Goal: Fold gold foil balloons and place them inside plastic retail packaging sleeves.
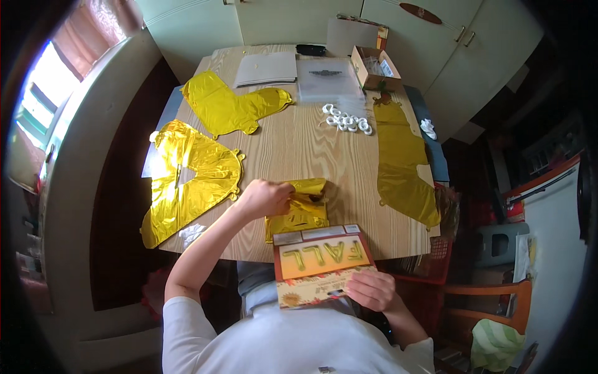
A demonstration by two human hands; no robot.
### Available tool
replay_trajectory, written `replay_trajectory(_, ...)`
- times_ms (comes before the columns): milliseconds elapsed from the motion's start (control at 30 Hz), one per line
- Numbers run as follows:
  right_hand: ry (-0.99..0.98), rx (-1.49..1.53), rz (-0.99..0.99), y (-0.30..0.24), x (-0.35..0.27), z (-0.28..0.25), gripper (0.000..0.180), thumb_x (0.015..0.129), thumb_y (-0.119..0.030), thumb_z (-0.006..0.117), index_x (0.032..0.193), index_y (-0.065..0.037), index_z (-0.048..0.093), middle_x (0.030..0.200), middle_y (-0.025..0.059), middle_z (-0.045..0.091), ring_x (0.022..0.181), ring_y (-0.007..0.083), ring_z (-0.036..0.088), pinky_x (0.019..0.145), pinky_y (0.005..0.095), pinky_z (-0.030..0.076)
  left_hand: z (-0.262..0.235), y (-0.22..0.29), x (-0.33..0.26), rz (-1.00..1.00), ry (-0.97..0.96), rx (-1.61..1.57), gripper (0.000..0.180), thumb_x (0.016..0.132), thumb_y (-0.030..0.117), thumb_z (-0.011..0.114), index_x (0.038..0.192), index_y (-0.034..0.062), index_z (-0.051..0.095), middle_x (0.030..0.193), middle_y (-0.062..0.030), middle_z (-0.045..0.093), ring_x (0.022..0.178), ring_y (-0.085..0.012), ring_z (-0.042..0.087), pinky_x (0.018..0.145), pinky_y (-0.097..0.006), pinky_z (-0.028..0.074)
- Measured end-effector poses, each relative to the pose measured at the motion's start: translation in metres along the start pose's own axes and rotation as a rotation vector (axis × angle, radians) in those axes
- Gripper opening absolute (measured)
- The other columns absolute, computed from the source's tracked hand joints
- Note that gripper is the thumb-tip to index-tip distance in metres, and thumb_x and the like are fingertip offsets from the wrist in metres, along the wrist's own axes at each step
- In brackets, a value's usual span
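My left hand (265, 198) grips the top edge of a folded gold foil balloon (300, 212) that lies near the table's front edge. My right hand (372, 289) holds the lower right corner of a flat orange-and-red printed package card (319, 262), tilted toward me over my lap. The folded foil sticks out from under the card's top edge. Three larger gold foil letter balloons lie flat on the wooden table (311, 149): one at the left (187, 181), one at the back left (230, 106), one along the right edge (402, 165).
A white coiled ribbon or tape pieces (346, 119) lie mid-table. Behind are a grey folder (266, 68), a clear plastic bag (329, 79), an open cardboard box (374, 67) and a black object (310, 49). A wooden chair (498, 299) stands at the right.
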State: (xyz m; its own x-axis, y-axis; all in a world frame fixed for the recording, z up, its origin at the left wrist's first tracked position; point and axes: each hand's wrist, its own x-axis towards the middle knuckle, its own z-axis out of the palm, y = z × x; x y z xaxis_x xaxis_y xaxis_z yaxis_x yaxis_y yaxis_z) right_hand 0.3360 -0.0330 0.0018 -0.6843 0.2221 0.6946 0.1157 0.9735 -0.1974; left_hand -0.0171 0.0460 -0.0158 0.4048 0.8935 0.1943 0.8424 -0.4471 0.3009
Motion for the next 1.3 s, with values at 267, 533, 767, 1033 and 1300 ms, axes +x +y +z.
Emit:
replay_trajectory(267, -0.167, 0.010, 0.013, 0.034, 0.011, 0.058, 0.022, 0.084, -0.013, 0.063, 0.105, -0.010, 0.069, 0.111, 0.0051, 0.069, 0.109, 0.0219, 0.064, 0.097, 0.0409, 0.051, -0.016, -0.019, 0.026, -0.072, 0.115, -0.015, 0.017, 0.090, 0.025, 0.060, 0.096, 0.0106, 0.067, 0.065, -0.0118, 0.064, 0.060, -0.0313, 0.065, 0.055, -0.042, 0.051)
replay_trajectory(533, -0.327, 0.045, 0.095, 0.051, 0.016, 0.080, 0.026, 0.083, -0.019, 0.065, 0.107, -0.010, 0.070, 0.115, 0.0057, 0.068, 0.113, 0.0226, 0.063, 0.102, 0.0467, 0.046, -0.013, -0.016, 0.018, -0.084, 0.134, -0.030, 0.015, 0.089, 0.023, 0.064, 0.094, 0.0094, 0.067, 0.064, -0.0125, 0.064, 0.057, -0.0313, 0.064, 0.053, -0.041, 0.051)
replay_trajectory(767, -0.384, 0.009, 0.248, 0.056, 0.049, 0.086, 0.045, 0.084, -0.039, 0.067, 0.120, -0.013, 0.064, 0.126, 0.0098, 0.061, 0.125, 0.0270, 0.053, 0.109, 0.0502, 0.036, -0.013, -0.015, 0.021, -0.105, 0.127, -0.046, 0.015, 0.089, 0.023, 0.064, 0.094, 0.0093, 0.066, 0.068, -0.0113, 0.066, 0.059, -0.0308, 0.065, 0.054, -0.041, 0.051)
replay_trajectory(1033, -0.592, -0.150, 0.226, 0.079, 0.063, 0.125, 0.065, 0.085, -0.059, 0.057, 0.138, -0.023, 0.049, 0.147, 0.0082, 0.041, 0.141, 0.0329, 0.030, 0.114, 0.0631, 0.016, -0.015, -0.024, 0.025, -0.168, 0.099, -0.093, 0.018, 0.088, 0.023, 0.066, 0.096, 0.0072, 0.065, 0.077, -0.0116, 0.070, 0.066, -0.0325, 0.067, 0.058, -0.041, 0.052)
replay_trajectory(1300, -0.597, -0.133, 0.217, 0.077, 0.057, 0.128, 0.064, 0.086, -0.063, 0.053, 0.137, -0.024, 0.051, 0.149, 0.0069, 0.040, 0.142, 0.0321, 0.029, 0.113, 0.0659, 0.016, -0.016, -0.029, 0.026, -0.213, 0.077, -0.134, 0.020, 0.087, 0.024, 0.067, 0.097, 0.0064, 0.065, 0.079, -0.0116, 0.071, 0.069, -0.0322, 0.068, 0.061, -0.041, 0.053)
